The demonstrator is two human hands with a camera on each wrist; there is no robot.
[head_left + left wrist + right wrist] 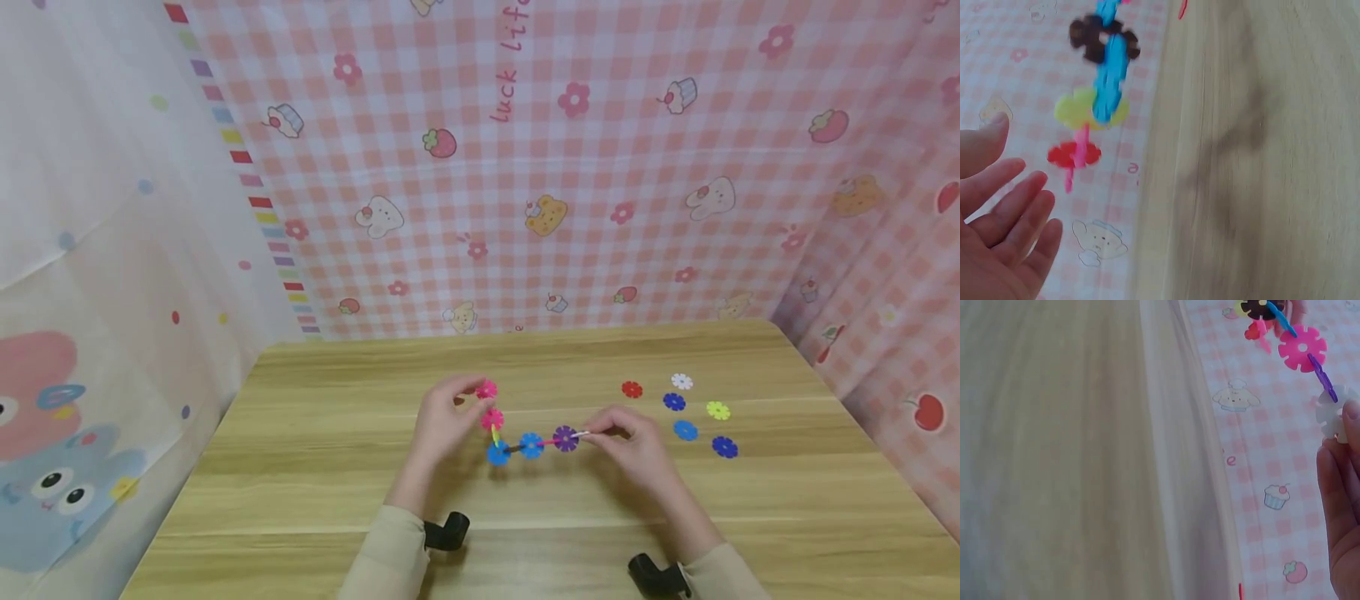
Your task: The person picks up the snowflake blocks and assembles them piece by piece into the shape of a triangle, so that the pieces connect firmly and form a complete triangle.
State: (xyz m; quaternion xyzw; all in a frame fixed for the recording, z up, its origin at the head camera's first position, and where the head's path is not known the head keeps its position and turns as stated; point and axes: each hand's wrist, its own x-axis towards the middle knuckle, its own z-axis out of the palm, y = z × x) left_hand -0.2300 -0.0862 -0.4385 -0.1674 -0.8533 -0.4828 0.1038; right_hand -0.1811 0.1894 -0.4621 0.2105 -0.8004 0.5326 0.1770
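A chain of snowflake discs slotted edge to edge runs between the hands. It has pink discs at its left end, then yellow, blue, brown, blue, pink and purple ones. At the right end, my right hand pinches a white disc between thumb and fingers. My left hand is beside the pink end. In the left wrist view its fingers are spread and relaxed, with a gap between them and the red disc. The chain is raised over the table, its shadow below.
On the wooden table, several loose discs lie to the right, among them a red disc, a yellow disc and a dark blue disc. A pink checked curtain hangs behind the table's far edge.
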